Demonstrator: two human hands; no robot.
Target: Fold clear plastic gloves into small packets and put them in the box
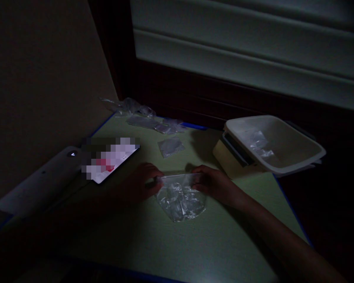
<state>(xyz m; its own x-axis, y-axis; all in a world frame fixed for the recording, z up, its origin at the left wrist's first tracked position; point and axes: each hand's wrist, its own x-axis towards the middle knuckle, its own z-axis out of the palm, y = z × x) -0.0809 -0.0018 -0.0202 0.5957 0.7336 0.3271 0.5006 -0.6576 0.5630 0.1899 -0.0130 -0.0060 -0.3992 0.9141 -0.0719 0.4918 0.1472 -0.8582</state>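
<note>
Grip: left hand [141, 181] and right hand [212, 182] pinch the top strip of a clear zip bag [180, 198] lying mid-tabletop [224, 243], toward its near edge. Risk: dim light, slick film; the seal may close crooked, or the bag may slip.

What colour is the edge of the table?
Blue; the table edge shows it best at the right in the head view.

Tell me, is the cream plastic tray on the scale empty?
No, a crumpled clear plastic bag lies inside the cream plastic tray, toward its left end, on the scale.
</note>
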